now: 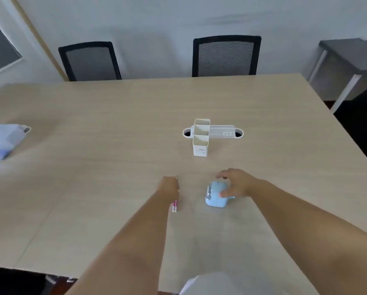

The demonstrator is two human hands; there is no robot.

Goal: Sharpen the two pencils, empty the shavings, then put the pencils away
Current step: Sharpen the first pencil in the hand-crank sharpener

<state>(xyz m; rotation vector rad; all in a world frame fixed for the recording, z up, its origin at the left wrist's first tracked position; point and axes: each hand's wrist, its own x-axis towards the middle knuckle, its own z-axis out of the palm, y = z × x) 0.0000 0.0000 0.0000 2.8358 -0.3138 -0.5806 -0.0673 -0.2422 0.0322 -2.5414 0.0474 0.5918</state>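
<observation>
On the table (pixel 93 145), left grip (pixel 169 186) curled round pencils (pixel 174 205) — right grip (pixel 235 184) holding sharpener (pixel 215 196)

Wood tbl (pixel 93 188), 2 pencils (pixel 174 206), sharpener (pixel 215 201), pen holder (pixel 200 144), bag (pixel 1 141)

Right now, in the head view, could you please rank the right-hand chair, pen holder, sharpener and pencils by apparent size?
1. Right-hand chair.
2. Pen holder and sharpener: about alike; the sharpener is nearer and partly under the right hand.
3. Pencils, mostly hidden by the left hand.
</observation>
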